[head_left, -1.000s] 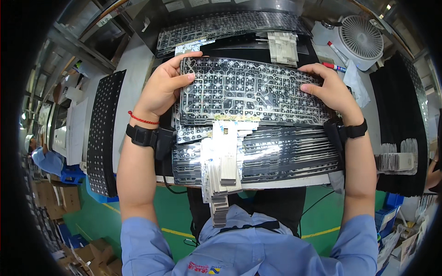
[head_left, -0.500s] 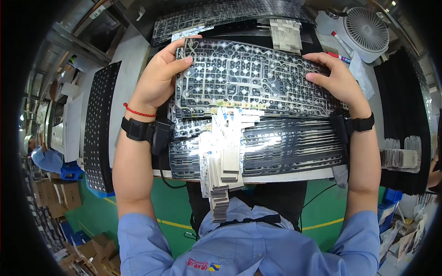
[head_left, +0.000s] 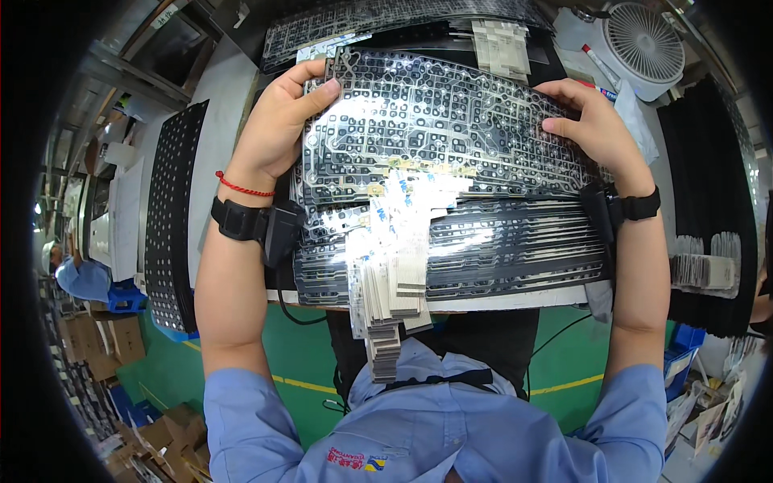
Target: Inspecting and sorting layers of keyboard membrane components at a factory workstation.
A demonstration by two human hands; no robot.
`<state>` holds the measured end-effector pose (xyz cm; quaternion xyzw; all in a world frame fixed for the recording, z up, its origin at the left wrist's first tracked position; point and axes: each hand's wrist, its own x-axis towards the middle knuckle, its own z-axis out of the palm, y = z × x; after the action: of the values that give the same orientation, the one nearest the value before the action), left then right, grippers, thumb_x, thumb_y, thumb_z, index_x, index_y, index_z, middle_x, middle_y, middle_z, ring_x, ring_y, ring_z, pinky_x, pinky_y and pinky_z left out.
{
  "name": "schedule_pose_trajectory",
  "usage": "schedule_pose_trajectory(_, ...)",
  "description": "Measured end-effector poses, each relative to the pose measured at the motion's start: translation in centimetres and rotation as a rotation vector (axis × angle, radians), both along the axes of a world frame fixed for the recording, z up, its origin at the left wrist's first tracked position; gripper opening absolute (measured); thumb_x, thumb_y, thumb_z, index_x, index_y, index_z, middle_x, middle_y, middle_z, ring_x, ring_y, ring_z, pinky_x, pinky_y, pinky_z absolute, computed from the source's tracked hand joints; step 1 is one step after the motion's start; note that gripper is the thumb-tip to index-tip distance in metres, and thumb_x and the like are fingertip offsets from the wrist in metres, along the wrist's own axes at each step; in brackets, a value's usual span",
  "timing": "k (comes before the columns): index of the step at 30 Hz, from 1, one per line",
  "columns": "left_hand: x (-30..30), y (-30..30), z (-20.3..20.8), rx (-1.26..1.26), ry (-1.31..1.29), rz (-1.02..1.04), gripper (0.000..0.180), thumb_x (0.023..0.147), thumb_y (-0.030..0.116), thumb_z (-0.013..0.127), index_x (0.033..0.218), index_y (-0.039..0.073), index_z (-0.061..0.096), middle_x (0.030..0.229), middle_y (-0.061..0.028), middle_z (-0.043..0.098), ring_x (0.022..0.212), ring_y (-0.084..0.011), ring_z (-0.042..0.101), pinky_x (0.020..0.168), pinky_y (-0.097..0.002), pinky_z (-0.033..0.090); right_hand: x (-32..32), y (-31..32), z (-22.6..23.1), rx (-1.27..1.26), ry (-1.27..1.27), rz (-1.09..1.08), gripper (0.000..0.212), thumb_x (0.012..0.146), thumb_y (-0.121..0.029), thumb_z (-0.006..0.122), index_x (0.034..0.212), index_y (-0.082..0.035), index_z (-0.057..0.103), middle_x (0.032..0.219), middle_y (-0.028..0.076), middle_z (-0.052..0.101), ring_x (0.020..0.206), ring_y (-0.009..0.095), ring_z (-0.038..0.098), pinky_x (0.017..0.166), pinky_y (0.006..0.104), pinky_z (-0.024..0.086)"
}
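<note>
My left hand [head_left: 283, 121] pinches the far left corner of several clear, black-patterned keyboard membrane sheets [head_left: 451, 129], thumb on top and fingers behind. At their far right edge my right hand [head_left: 594, 125] grips the same sheets between thumb and fingers. The held sheets are tilted, their far edge lifted and their near edge resting over a fanned stack of similar membranes [head_left: 515, 253]. Pale connector tails [head_left: 382, 302] with white and blue backing hang from the stack past the front table edge. How many sheets are held cannot be made out.
Another membrane stack [head_left: 386, 32] with pale tails [head_left: 501, 50] lies behind. Black dotted sheets [head_left: 173, 217] are at the left, a dark stack [head_left: 704, 193] at the right. A white fan [head_left: 644, 44] and a red marker [head_left: 597, 63] stand far right. A person [head_left: 83, 279] is far left.
Both hands have moved slightly away from me with the held sheets. The upper left corner of the sheets is raised higher, and the sheets have shifted against one another.
</note>
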<state>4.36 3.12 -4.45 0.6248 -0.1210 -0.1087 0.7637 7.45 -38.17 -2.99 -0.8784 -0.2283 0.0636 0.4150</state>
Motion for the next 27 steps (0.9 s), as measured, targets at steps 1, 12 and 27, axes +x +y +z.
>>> schedule_pose_trajectory(1,0.0,-0.1,0.0,-0.013,0.005,0.007,0.033,0.1,0.01,0.063,0.13,0.0,0.056,0.113,-0.0087,0.071,0.096,-0.0116,0.07,0.085,-0.027,0.06,0.0,-0.1,0.0,0.006,0.012,-0.001,0.045,0.081,-0.003,0.078,0.124,0.002,0.065,0.118,0.01,0.069,0.113,0.02,0.063,0.104,0.034,0.047)
schedule_pose_trajectory(12,-0.4,1.0,0.6,-0.01,0.13,-0.11,0.055,0.099,0.0,0.054,0.15,-0.006,0.035,0.132,-0.0142,0.062,0.114,-0.0172,0.064,0.101,-0.0321,0.052,-0.2,-0.2,-0.1,-0.053,0.028,-0.053,0.049,0.082,-0.012,0.08,0.127,-0.001,0.066,0.121,0.01,0.067,0.113,0.021,0.063,0.101,0.0336,0.048)
schedule_pose_trajectory(27,-0.1,0.5,0.6,-0.1,0.109,-0.142,0.045,0.101,0.007,0.058,0.143,-0.004,0.046,0.129,-0.0101,0.065,0.111,-0.0141,0.066,0.1,-0.0299,0.052,0.3,-0.3,-0.8,-0.052,-0.129,-0.049,0.048,0.079,-0.017,0.085,0.121,0.0,0.068,0.112,0.01,0.069,0.107,0.021,0.064,0.097,0.0339,0.048)
